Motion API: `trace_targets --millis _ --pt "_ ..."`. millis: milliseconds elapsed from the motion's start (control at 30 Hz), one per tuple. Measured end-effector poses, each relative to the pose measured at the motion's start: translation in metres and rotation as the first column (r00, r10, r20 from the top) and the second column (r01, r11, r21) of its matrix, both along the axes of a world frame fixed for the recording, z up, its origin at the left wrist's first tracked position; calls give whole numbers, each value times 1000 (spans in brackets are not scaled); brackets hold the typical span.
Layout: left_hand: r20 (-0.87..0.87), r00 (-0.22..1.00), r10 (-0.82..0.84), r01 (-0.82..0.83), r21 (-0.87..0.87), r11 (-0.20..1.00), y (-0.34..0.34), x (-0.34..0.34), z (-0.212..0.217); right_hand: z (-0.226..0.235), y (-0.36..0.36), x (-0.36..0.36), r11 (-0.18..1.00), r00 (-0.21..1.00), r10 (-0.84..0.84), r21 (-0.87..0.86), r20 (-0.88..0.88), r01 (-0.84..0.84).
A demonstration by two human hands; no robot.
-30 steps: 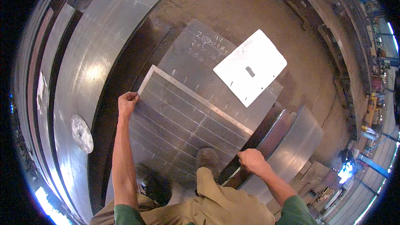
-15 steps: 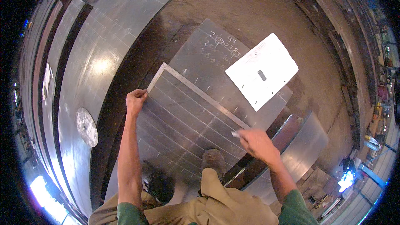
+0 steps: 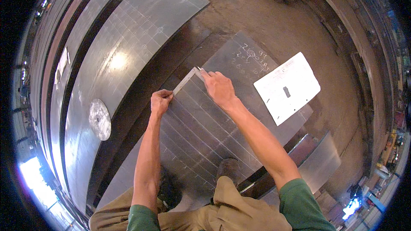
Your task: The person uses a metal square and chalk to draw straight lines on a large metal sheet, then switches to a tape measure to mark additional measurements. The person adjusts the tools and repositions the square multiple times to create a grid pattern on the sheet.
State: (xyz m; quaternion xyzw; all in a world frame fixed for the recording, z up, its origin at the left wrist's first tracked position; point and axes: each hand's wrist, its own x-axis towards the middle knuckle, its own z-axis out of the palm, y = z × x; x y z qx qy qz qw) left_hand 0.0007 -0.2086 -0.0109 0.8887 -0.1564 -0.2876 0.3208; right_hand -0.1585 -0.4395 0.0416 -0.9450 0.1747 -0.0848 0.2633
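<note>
A steel framing square (image 3: 185, 81) lies on a grey steel plate (image 3: 180, 124) ruled with several pale parallel lines. My left hand (image 3: 162, 101) pinches the end of its short leg at the plate's left edge. By the square's corner, my right hand (image 3: 219, 87) is closed on a small pale marking stick (image 3: 199, 68), its tip near the corner. My right hand and forearm hide most of the long leg. White handwritten marks cover the plate's far part. My boot (image 3: 229, 169) rests on the near part.
A white sheet (image 3: 295, 81) with a small dark piece (image 3: 287, 91) on it lies at the plate's right. Long steel plates (image 3: 128, 38) stand at the left, one bearing a round disc (image 3: 99, 119). A smaller plate (image 3: 321, 162) lies right; a bright light (image 3: 352, 207) glows beyond.
My right hand has moved up and left with the marking stick, from the long leg's near end to the square's corner. My left hand keeps its hold. The whole view has shifted slightly.
</note>
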Motion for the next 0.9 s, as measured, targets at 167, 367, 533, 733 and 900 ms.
trace_targets --millis 167,367,533,733,900 --pt "7 1000 -12 12 19 1000 2 0 1 0 6 6 999 996 45 -26 -75 -47" --pt "-6 1000 13 -13 -2 1000 -2 0 -2 -3 -1 7 996 997 72 -47 -37 -74" --pt "-13 999 32 -33 -36 999 6 2 -10 9 -2 -17 993 957 114 38 -265 -108" --pt "12 1000 22 -22 4 1000 -4 -4 -5 32 -2 -92 995 866 102 67 -490 -79" --pt "33 999 12 -12 3 1000 -4 -4 -6 56 2 -169 997 817 65 72 -574 -29"
